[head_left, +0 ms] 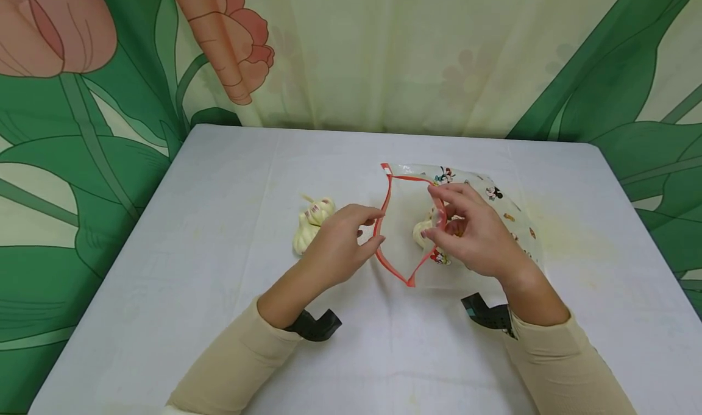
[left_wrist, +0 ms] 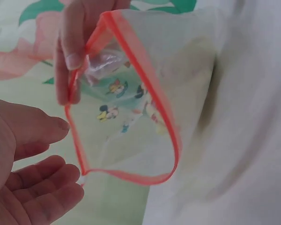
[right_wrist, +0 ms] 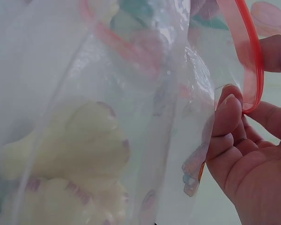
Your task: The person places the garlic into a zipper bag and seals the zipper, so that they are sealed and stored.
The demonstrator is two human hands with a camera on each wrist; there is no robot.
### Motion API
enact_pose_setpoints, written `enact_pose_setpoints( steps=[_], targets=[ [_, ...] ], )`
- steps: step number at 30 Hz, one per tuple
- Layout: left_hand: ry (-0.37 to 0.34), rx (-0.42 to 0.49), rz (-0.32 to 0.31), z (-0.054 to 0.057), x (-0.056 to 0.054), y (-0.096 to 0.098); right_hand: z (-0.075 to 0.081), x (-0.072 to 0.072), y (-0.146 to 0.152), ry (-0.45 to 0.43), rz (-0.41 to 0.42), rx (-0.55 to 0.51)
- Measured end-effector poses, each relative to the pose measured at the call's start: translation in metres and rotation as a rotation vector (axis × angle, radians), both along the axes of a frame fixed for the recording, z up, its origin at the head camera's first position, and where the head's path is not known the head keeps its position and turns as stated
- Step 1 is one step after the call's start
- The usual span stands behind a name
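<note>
A clear plastic zip bag (head_left: pixel 510 220) with a red-orange rim and small cartoon figures has its mouth spread wide, facing left. My right hand (head_left: pixel 477 232) pinches the right side of that rim between thumb and fingers. On the opposite side, my left hand (head_left: pixel 345 238) has its thumb and fingers apart beside the rim; the left wrist view shows a gap between them. Pale garlic bulbs (right_wrist: pixel 70 145) with purplish marks show through the film, seemingly inside the bag. More garlic (head_left: pixel 312 220) lies on the table left of the bag, partly behind my left hand.
A white cloth covers the table (head_left: pixel 219 220). Behind it hangs a curtain (head_left: pixel 384 55) printed with large leaves and flowers. Black straps (head_left: pixel 315 326) are on both wrists, below beige sleeves.
</note>
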State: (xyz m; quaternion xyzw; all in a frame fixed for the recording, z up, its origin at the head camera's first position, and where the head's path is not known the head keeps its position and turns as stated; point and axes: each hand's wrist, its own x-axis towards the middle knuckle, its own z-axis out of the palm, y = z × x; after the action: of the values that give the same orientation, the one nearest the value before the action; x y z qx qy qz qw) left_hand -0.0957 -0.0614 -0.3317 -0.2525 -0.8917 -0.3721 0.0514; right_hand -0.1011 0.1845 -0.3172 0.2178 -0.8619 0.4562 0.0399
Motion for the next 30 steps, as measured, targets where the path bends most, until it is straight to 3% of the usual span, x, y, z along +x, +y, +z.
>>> enact_pose_setpoints(
  steps=[7, 10, 17, 22, 30],
  targets=[
    [0.178, 0.06, 0.075, -0.003, 0.008, -0.031, -0.002, 0.0, -0.002, -0.024, 0.012, -0.027],
    [0.207, 0.1, 0.111, -0.005, 0.009, -0.045, -0.003, 0.0, -0.002, -0.029, 0.014, -0.034],
    [0.108, 0.118, 0.2, -0.012, 0.008, -0.074, -0.002, 0.0, -0.001, -0.025, 0.01, -0.023],
    [0.006, 0.031, 0.249, -0.02, 0.002, -0.09, -0.002, -0.001, -0.001, -0.022, 0.01, -0.02],
    [-0.115, -0.07, 0.215, -0.032, -0.01, -0.099, -0.002, -0.002, -0.002, -0.015, 0.011, -0.017]
  ],
)
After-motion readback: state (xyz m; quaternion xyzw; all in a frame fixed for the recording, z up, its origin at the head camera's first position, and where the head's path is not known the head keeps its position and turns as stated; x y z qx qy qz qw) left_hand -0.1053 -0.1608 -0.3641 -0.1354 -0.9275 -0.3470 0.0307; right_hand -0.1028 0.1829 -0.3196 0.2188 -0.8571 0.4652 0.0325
